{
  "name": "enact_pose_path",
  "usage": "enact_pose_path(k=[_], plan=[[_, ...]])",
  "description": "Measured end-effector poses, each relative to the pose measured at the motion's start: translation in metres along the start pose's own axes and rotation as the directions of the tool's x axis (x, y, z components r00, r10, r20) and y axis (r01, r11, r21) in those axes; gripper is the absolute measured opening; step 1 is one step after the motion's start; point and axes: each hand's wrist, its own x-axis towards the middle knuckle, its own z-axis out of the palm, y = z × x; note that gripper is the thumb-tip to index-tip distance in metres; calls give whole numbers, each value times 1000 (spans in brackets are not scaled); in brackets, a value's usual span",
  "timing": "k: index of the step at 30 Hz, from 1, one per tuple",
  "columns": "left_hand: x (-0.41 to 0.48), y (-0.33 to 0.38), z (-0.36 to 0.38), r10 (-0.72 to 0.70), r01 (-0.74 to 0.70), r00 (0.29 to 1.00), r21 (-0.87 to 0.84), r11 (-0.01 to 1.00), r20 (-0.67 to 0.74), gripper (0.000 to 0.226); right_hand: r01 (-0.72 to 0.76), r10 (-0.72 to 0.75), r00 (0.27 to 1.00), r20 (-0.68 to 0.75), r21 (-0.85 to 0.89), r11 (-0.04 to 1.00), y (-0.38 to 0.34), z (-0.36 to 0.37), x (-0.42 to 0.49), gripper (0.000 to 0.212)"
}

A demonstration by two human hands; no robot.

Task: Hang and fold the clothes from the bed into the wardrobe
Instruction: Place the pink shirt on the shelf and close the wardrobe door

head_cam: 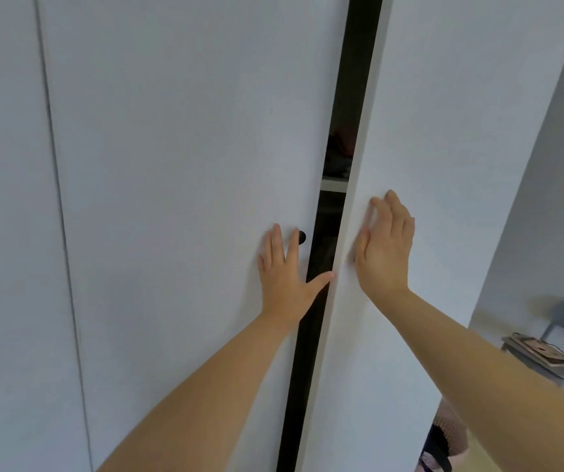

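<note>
Two white wardrobe doors fill the view, with a narrow dark gap between them. My left hand lies flat on the left door, fingers straight, just beside a small black knob. My right hand presses flat against the right door, which stands slightly ajar. Through the gap I see a white shelf with dark folded clothes on it. The bed is out of view.
A third door panel sits at the far left. Past the right door's edge a grey chair carries a stack of books, and some pink and dark fabric shows low on the floor.
</note>
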Motion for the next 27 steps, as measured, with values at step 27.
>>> enact_pose_path(k=[27], plan=[[23, -1, 45, -47, 144, 960, 341, 929, -276, 89, 120, -105, 979, 176, -78, 990, 25, 83, 34, 63]])
